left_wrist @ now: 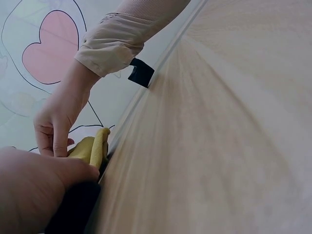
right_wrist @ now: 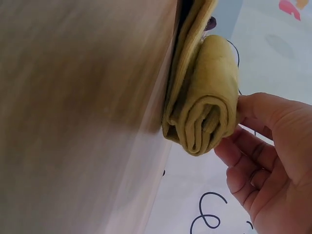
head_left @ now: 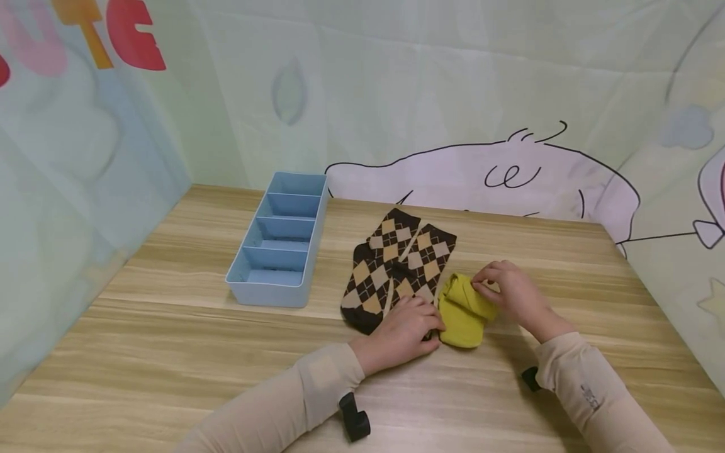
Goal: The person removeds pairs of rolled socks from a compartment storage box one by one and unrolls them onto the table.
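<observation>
A yellow sock (head_left: 461,321) lies on the table, its far right part turned over into a thick roll. The roll (right_wrist: 214,83) shows its spiral layers end-on in the right wrist view. My right hand (head_left: 512,296) pinches this roll between thumb and fingertips from the right. My left hand (head_left: 399,333) lies over the lower end of a brown argyle sock (head_left: 427,255), its fingertips right at the yellow sock's left edge. A second argyle sock (head_left: 368,280) lies flat beside the first, its toe close to the left hand.
A light blue box (head_left: 272,294) with several compartments stands at the left on the wooden table (head_left: 187,340). Printed cloth (head_left: 396,82) hangs behind the table and along both sides. Black wrist mounts (head_left: 355,418) stick out below the sleeves.
</observation>
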`<state>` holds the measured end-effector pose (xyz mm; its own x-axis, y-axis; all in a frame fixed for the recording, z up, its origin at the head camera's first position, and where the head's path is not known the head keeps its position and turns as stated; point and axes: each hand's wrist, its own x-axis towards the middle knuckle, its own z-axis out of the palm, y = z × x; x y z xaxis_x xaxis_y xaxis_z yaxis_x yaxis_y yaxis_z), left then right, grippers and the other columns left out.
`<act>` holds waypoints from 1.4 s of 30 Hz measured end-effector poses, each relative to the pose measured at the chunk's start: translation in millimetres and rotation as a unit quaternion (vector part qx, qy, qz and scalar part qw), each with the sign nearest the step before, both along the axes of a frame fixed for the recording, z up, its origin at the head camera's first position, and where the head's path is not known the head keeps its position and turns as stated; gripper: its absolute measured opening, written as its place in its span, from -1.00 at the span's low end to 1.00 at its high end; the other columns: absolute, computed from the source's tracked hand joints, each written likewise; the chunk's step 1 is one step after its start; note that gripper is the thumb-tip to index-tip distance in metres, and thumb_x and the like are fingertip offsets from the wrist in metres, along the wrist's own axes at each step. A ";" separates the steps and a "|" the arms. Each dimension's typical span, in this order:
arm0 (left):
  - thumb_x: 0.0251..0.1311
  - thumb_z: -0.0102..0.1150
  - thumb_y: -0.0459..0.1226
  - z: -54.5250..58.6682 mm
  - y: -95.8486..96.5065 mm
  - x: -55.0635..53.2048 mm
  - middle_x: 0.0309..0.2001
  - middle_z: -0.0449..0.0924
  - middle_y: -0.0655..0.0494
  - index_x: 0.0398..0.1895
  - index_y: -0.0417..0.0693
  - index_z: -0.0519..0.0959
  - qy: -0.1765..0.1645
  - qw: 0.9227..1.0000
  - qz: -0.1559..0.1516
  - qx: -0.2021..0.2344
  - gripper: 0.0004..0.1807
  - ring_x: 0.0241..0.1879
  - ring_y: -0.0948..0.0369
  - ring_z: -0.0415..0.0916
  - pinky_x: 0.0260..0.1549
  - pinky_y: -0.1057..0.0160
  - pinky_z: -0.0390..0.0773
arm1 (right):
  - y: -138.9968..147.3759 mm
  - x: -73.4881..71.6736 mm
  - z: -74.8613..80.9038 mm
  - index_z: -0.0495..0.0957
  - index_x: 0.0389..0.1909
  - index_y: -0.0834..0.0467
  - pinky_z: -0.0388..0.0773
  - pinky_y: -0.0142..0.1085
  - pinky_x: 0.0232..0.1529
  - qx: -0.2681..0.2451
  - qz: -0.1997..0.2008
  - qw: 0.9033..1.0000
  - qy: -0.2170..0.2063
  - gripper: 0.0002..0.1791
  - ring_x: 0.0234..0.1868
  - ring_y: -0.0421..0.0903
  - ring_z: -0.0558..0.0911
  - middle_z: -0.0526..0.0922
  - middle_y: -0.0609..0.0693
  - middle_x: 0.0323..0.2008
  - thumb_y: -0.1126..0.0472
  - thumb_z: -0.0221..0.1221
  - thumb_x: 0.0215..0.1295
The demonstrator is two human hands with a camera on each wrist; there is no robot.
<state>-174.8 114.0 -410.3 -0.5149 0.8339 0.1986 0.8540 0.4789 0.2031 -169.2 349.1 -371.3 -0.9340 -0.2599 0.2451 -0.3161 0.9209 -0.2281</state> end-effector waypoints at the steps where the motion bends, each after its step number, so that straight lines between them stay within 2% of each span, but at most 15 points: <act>1: 0.20 0.22 -0.04 0.1 -0.1 -0.2 -0.04 0.63 0.30 -0.09 0.14 0.67 0.000 1.000 0.000 0.000 -0.74 0.00 0.29 0.43 0.07 0.28 0.37 | 0.0 0.3 -0.3 0.69 -0.29 0.22 0.59 -0.08 -0.16 0.001 0.002 1.000 0.003 -0.90 -0.23 0.03 0.61 0.71 0.10 -0.28 0.32 0.26 0.19; 11: 0.19 0.22 -0.01 0.9 1.3 -2.1 -0.06 0.64 0.30 -0.10 0.15 0.66 -0.013 1.000 0.000 0.002 -0.73 -0.04 0.30 0.43 0.03 0.31 0.36 | -0.8 5.3 -3.2 0.68 -0.34 0.18 0.61 -0.13 -0.24 0.010 0.036 0.997 0.068 -0.86 -0.26 0.00 0.62 0.71 0.07 -0.29 0.41 0.34 0.05; 20: 0.18 0.23 -0.02 1.7 2.7 -2.3 -0.08 0.64 0.30 -0.11 0.16 0.67 -0.016 1.000 0.000 0.004 -0.74 -0.06 0.31 0.41 0.01 0.32 0.35 | 0.1 7.6 -4.2 0.67 -0.36 0.17 0.61 -0.14 -0.21 0.011 0.050 0.995 0.088 -0.88 -0.26 -0.03 0.63 0.72 0.03 -0.31 0.37 0.35 0.04; 26: 0.18 0.23 -0.02 0.9 2.6 -2.3 -0.07 0.64 0.30 -0.11 0.16 0.67 -0.015 1.000 0.003 0.004 -0.73 -0.05 0.31 0.42 0.02 0.31 0.35 | -1.3 11.4 -3.6 0.67 -0.33 0.15 0.60 -0.11 -0.18 0.008 0.055 0.995 0.086 -0.83 -0.24 -0.03 0.63 0.72 0.03 -0.29 0.30 0.39 0.01; 36: 0.17 0.24 0.00 0.3 4.3 -2.9 -0.08 0.62 0.29 -0.14 0.15 0.67 -0.007 1.000 0.005 0.007 -0.74 -0.03 0.30 0.43 0.00 0.32 0.36 | -1.1 12.6 -6.1 0.67 -0.25 0.20 0.58 -0.09 -0.13 0.036 0.057 0.994 0.081 -0.68 -0.19 0.00 0.61 0.73 0.06 -0.24 0.14 0.43 -0.03; 42: 0.18 0.23 0.00 3.7 6.7 -2.0 -0.05 0.61 0.24 -0.13 0.12 0.67 0.000 1.000 -0.002 0.000 -0.73 0.04 0.27 0.45 0.11 0.28 0.37 | -1.1 12.1 -5.5 0.67 -0.20 0.22 0.55 -0.06 -0.06 0.052 0.045 0.996 0.058 -0.63 -0.15 0.04 0.60 0.73 0.08 -0.19 0.10 0.42 -0.01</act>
